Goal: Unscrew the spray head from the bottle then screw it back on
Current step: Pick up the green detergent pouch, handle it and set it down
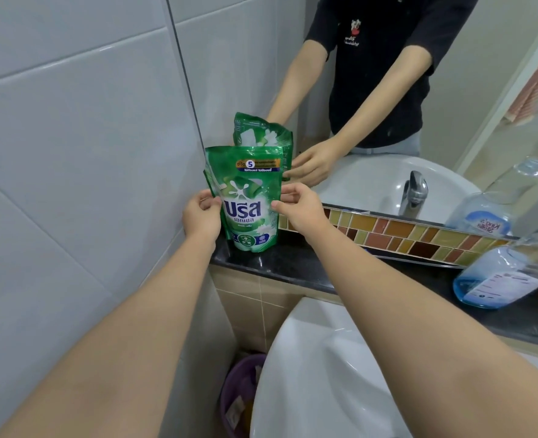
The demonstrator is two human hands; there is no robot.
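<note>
A clear bottle [498, 276] with blue liquid and a white label stands at the right on the black ledge [293, 273]; its top runs out of frame, so the spray head is not visible. My left hand [201, 216] pinches the left edge of an upright green detergent pouch [250, 200] at the ledge's left end. My right hand [299, 210] pinches the pouch's right edge. Both hands are well left of the bottle.
A mirror [387, 90] behind the ledge reflects me, the pouch, the tap and the bottle. A white sink basin [308, 374] lies below the ledge, with a purple bin [239, 396] on the floor to its left. A tiled wall [72, 153] closes the left side.
</note>
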